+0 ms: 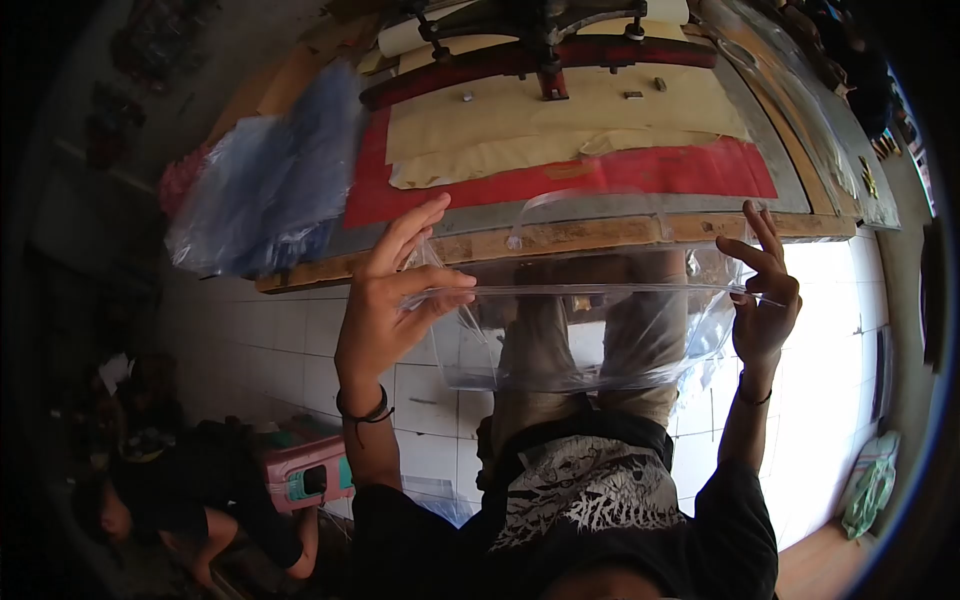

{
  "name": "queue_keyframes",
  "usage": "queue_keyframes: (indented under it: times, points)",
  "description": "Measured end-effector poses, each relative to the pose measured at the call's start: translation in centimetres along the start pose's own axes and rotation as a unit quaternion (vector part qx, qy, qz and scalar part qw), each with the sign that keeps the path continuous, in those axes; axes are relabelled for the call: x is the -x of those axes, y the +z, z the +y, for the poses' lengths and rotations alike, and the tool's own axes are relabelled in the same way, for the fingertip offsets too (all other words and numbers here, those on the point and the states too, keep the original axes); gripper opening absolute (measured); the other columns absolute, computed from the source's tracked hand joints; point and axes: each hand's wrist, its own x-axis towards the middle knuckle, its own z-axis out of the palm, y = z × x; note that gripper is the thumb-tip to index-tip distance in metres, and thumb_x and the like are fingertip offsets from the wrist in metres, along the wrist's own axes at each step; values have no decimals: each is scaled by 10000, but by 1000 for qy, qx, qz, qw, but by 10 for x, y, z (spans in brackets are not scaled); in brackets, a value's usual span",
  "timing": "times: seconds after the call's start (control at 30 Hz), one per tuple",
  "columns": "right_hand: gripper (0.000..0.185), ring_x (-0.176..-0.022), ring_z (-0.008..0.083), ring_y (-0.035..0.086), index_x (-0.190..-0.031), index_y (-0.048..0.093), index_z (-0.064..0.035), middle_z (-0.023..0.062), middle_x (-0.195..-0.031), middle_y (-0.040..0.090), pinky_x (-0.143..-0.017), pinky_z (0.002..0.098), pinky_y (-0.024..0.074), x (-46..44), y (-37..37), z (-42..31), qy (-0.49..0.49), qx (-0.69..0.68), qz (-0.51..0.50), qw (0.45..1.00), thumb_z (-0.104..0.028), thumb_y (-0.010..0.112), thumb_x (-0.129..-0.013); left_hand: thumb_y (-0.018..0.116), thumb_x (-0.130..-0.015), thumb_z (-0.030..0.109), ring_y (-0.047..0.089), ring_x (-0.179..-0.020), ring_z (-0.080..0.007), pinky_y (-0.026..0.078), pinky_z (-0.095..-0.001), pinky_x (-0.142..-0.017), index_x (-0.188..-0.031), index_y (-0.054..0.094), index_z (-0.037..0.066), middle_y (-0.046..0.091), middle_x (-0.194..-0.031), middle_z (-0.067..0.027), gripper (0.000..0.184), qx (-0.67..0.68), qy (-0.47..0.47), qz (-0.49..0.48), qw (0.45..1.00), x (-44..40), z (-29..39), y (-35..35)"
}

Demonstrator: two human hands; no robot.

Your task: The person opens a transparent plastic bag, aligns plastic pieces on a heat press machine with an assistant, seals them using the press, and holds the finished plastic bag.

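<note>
A clear plastic bag (590, 345) is stretched between my two hands in front of my legs, its straight edge running across from one to the other. My left hand (385, 290) pinches one end of that edge between thumb and forefinger, with the other fingers raised. At the opposite end my right hand (765, 280) grips the edge with bent fingers, the upper ones stretched upward. A curved clear handle loop (590, 195) stands up from the bag over the wooden table edge (460, 245).
Beyond the bag, a metal frame (550, 50) stands over beige sheeting (560, 115) and a red sheet (700, 172). Plastic bags (265, 180) pile at the table's left. A co-worker (200, 490) bends low beside a pink stool (290, 475). A green bag (870, 495) lies lower right.
</note>
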Motion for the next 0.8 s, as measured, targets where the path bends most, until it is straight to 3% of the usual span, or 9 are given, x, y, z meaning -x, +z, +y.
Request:
queue_keyframes:
  times: [0.17,0.2,0.3,0.33,0.47,0.57,0.7,0.73,0.8]
  points:
    - [356,-1181,427,568,-983,429,-64,173,-976,706,-1042,598,381,1,-3,10,-8,-82,-17,996,-389,562,-924,764,-765,139,612,-1147,-314,509,-376,-916,-859,713,33,668,-1135,-170,150,-12,26,2,1000,-2,-1,6]
    - [342,-1106,370,630,-1012,428,-49,199,-977,698,-961,515,484,1,3,10,-12,-83,19,996,-350,570,-932,758,-780,139,636,-1092,-298,518,-362,-888,-856,691,22,680,-1086,-161,154,16,0,4,1000,-4,-1,8]
    - [282,-995,310,684,-1062,426,-42,193,-965,700,-833,404,558,6,2,8,70,-75,15,995,-245,585,-947,740,-825,137,688,-919,-240,538,-317,-787,-849,631,-3,703,-949,-127,179,119,-82,13,989,-5,-4,19]
    - [256,-874,263,709,-1094,426,-34,178,-941,703,-735,337,571,5,1,6,55,-35,17,998,-85,612,-926,732,-840,134,693,-854,-212,541,-299,-743,-849,614,-7,703,-910,-113,184,168,-113,19,979,-1,-10,24]
    - [289,-732,217,699,-1079,452,-18,151,-887,698,-642,320,553,12,-3,5,140,-58,5,988,48,633,-863,710,-877,121,665,-695,-122,523,-250,-593,-890,624,-21,686,-839,-78,166,313,-175,50,932,-3,-7,31]
    - [257,-669,197,679,-1051,473,-16,134,-847,692,-595,299,528,7,-9,3,141,-43,-25,989,37,642,-864,706,-879,112,657,-666,-119,502,-236,-543,-938,648,-22,687,-853,-87,157,282,-165,30,945,-2,-6,26]
    - [262,-580,140,627,-1030,494,-15,116,-761,672,-521,256,476,6,-11,5,236,-140,5,962,0,684,-851,704,-878,102,658,-663,-142,508,-253,-548,-975,657,-26,686,-855,-102,168,299,-198,25,933,6,-12,28]
    - [327,-659,143,638,-1048,497,-7,117,-824,673,-591,266,488,6,-15,5,265,-163,-2,950,-172,715,-868,701,-880,97,659,-662,-151,518,-261,-555,-973,656,-27,685,-853,-107,162,309,-194,29,931,8,-16,29]
    - [404,-766,165,651,-1057,497,-6,114,-893,667,-688,288,498,5,-18,15,242,-246,2,939,-306,697,-874,696,-883,92,662,-661,-173,539,-286,-574,-967,653,-28,681,-842,-114,153,341,-197,43,918,9,-18,31]
